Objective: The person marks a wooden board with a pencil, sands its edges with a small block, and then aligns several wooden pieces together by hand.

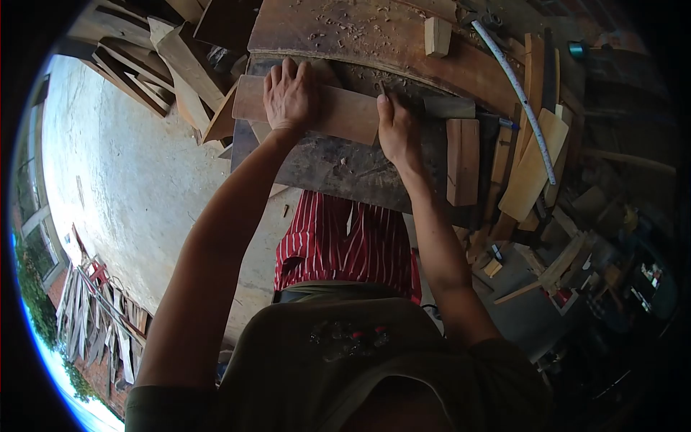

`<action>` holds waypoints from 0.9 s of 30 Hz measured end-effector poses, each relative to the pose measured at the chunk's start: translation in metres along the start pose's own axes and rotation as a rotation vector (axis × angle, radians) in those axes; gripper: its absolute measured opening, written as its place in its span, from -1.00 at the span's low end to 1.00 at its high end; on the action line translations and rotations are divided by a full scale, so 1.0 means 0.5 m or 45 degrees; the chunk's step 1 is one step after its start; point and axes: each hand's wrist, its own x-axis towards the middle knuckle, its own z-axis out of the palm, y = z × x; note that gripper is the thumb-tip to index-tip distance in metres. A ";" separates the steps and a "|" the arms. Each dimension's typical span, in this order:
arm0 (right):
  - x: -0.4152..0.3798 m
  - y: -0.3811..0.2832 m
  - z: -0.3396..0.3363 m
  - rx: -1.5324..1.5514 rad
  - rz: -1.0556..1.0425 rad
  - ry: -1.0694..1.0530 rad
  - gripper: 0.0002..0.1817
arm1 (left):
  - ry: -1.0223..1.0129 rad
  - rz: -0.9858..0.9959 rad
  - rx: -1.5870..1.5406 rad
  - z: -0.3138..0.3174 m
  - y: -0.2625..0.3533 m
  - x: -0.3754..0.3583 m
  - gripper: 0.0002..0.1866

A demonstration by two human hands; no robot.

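A flat, light brown wooden board (345,115) lies crosswise on the dark work surface (338,173). My left hand (291,101) presses on its left part, fingers bent over the far edge. At the board's right end, my right hand (399,129) is closed with the thumb up on a thin brown stick (382,88). The stick's lower part is hidden in the fist, so its exact kind cannot be made out. Just right of this hand lies a flat greyish piece (450,108), and below it a thick wooden block (462,162).
Behind the board is a wide wooden slab (345,32) strewn with shavings, with a small wood block (437,37) on it. A speckled pale curved strip (518,93) lies over wood lengths at right. Offcuts (183,65) are piled at left beside the concrete floor (129,180).
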 end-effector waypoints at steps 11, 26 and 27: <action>-0.038 0.043 -0.006 0.341 0.164 -0.062 -0.32 | -0.009 0.125 -0.013 0.000 -0.007 0.000 -0.86; -0.068 0.010 0.025 0.131 -0.161 0.340 -0.53 | 0.003 0.042 -0.008 0.008 -0.009 -0.012 -0.86; -0.035 0.009 0.022 0.128 -0.167 0.348 -0.53 | 0.008 0.006 0.042 0.005 -0.005 -0.001 -0.86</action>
